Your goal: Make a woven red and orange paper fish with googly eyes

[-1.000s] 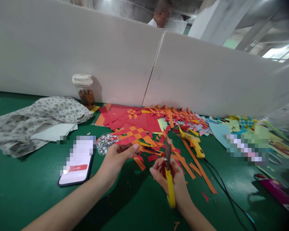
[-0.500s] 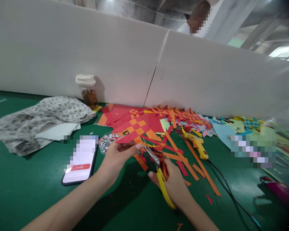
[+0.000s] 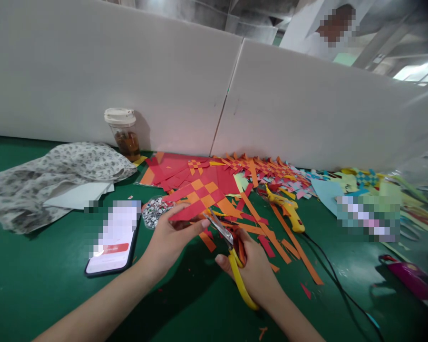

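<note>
My left hand [image 3: 173,237] pinches the near edge of a woven red and orange paper piece [image 3: 199,197] and holds it lifted over the green table [image 3: 39,280]. My right hand [image 3: 255,270] grips yellow-handled scissors [image 3: 231,259]. Their blades point up and left, with the tips at the lower edge of the woven piece, close to my left thumb. Loose red and orange paper strips [image 3: 271,232] lie on the table under and beyond both hands.
A phone [image 3: 112,237] lies left of my left hand, a clear bag of googly eyes [image 3: 153,211] beside it. A yellow glue gun [image 3: 285,209] with a black cord, a lidded cup [image 3: 123,133], patterned cloth [image 3: 57,173], coloured paper piles and a white partition [image 3: 164,80] surround them. A person stands behind the partition.
The scissors swung from pointing straight up to pointing left into the woven piece. My left hand raised and tilted the woven piece slightly. The person behind the partition moved right.
</note>
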`<state>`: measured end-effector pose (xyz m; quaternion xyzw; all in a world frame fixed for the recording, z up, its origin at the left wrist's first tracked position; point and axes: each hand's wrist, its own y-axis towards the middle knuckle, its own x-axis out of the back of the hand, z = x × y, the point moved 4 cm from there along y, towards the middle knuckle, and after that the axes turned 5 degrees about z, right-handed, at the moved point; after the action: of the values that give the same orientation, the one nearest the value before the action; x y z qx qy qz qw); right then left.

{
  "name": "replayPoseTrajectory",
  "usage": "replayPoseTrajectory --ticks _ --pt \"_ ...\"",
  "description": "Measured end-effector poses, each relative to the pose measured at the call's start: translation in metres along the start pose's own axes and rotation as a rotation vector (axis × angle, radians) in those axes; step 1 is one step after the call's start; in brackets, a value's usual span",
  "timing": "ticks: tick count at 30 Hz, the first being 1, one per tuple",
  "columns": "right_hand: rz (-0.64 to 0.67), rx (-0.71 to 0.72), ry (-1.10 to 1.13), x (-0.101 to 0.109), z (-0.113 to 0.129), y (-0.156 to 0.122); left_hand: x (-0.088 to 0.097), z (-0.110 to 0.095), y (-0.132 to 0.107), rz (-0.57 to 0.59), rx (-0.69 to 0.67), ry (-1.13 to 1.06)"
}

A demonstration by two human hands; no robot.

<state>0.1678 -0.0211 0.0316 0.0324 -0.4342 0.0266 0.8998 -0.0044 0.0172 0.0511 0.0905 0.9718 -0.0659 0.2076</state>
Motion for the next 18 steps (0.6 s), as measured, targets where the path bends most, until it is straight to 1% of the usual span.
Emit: replayPoseTrajectory --ticks 7,11,18 --pt "-0.038 -0.001 -0.098 0.0034 0.0015 -0.0014 0.006 0.003 0.0042 -0.041 -0.019 0.024" --pt "-0.059 -0.004 -0.136 0.0029 -0.0005 -0.0024 0.005 0.0027 0.0043 -0.034 -0.029 0.003" --pt "-0.05 0.009 -0.099 0.0039 0.0013 -0.0017 0.0038 0.0035 0.0032 -0.007 -0.025 -0.01"
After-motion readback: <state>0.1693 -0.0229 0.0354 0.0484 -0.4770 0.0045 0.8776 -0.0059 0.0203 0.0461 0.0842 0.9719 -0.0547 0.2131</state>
